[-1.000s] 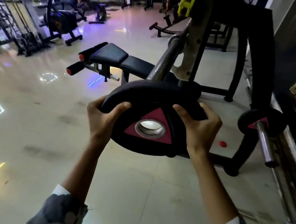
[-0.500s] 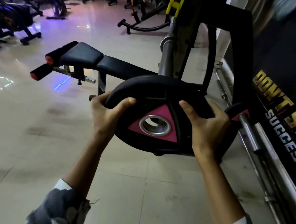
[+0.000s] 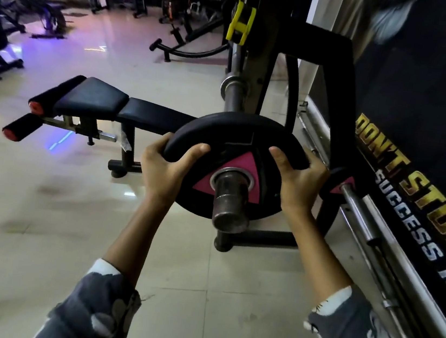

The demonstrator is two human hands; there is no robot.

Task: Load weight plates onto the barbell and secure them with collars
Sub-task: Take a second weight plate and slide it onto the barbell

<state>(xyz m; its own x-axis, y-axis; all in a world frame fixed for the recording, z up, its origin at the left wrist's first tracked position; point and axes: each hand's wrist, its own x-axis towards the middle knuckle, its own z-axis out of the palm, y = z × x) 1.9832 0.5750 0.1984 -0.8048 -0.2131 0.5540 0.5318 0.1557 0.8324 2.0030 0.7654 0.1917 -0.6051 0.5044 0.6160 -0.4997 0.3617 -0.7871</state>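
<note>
1. Grip: left hand (image 3: 166, 167) and right hand (image 3: 297, 180) clamp the weight plate (image 3: 236, 145) by its rim.
2. Location: plate threaded onto barbell sleeve (image 3: 231, 202), near its end.
3. Risk: tilted plate may bind; no collar visible.

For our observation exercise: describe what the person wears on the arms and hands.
The left sleeve and right sleeve are grey-blue with pale blotchy print and white frayed cuffs. The left hand and right hand are bare: no gloves, rings or watch show.

Black weight plate (image 3: 238, 131) with pink triangle; bench (image 3: 92, 100) black, its rollers (image 3: 20, 129) red-capped.
</note>
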